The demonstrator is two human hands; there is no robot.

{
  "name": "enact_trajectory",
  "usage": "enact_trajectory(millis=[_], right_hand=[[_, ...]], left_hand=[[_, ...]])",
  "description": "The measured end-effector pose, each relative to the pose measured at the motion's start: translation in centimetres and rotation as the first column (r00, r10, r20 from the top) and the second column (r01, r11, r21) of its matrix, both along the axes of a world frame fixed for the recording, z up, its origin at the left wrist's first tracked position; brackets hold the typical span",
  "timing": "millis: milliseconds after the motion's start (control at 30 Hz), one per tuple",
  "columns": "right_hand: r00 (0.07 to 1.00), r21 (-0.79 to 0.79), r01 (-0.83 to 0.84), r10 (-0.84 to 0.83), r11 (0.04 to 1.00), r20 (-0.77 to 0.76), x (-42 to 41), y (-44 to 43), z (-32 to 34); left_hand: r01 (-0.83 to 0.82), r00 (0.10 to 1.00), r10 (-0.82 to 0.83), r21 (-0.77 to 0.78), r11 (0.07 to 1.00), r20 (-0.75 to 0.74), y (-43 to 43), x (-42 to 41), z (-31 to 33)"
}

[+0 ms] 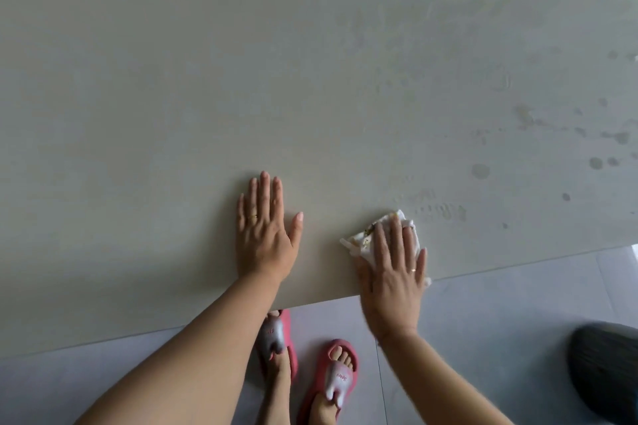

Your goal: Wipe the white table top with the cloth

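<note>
Currently the right hand [393, 272] presses flat, fingers spread, on the crumpled cloth [369, 235] at the near edge of the white table top [241, 79]. Left hand [264, 235] rests open, palm down, holding nothing. Damp spots [593, 148] lie to the right; overlapping, firmly pressed strokes toward them would likely clean best.
</note>
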State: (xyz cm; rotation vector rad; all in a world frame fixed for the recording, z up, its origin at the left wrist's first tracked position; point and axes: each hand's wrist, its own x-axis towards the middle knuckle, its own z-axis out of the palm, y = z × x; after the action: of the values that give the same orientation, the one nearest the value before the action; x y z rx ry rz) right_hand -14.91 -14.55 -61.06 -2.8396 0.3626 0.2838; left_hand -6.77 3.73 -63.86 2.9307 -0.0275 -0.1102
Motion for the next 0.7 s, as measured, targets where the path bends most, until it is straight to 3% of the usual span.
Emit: enact_trajectory(millis=[67, 200, 267, 400, 567, 600, 633, 700], right_hand=[[0.999, 0.037, -0.032, 0.032, 0.999, -0.006, -0.7, 3.1, -0.1], [0.884, 0.051, -0.467, 0.466, 0.883, 0.039, -1.4, 3.8, -0.1], [0.829, -0.022, -0.559, 0.559, 0.829, 0.021, -0.6, 0.2, -0.2], [0.967, 0.016, -0.254, 0.254, 0.967, -0.016, 1.4, -5.4, 0.8], [0.996, 0.299, 0.075, -0.085, 0.951, 0.021, 2.6, -1.9, 2.7], [0.983, 0.414, 0.177, -0.179, 0.893, -0.035, 3.2, -1.4, 3.3], [0.951, 0.591, 0.300, -0.279, 0.749, -0.130, 3.9, -1.0, 4.0], [0.835, 0.845, 0.489, -0.395, 0.216, -0.382, 5.4, -1.2, 5.5]], left_hand=[[0.001, 1.000, -0.001, -0.002, 1.000, 0.006, 0.0, 0.0, -0.2], [0.016, 1.000, -0.016, 0.004, 1.000, 0.010, 0.1, 0.0, -0.1], [0.020, 1.000, -0.020, 0.005, 1.000, 0.004, 0.1, -0.1, 0.0], [0.012, 1.000, -0.012, 0.005, 1.000, -0.005, 0.0, 0.0, 0.1], [0.009, 1.000, -0.009, -0.015, 1.000, -0.022, -0.1, -0.1, 0.2], [0.007, 1.000, -0.007, -0.029, 1.000, -0.022, -0.1, 0.0, 0.4], [0.002, 1.000, -0.003, -0.052, 0.999, -0.019, -0.2, 0.1, 0.7], [-0.015, 1.000, 0.016, -0.164, 0.986, 0.002, -0.7, 0.4, 1.5]])
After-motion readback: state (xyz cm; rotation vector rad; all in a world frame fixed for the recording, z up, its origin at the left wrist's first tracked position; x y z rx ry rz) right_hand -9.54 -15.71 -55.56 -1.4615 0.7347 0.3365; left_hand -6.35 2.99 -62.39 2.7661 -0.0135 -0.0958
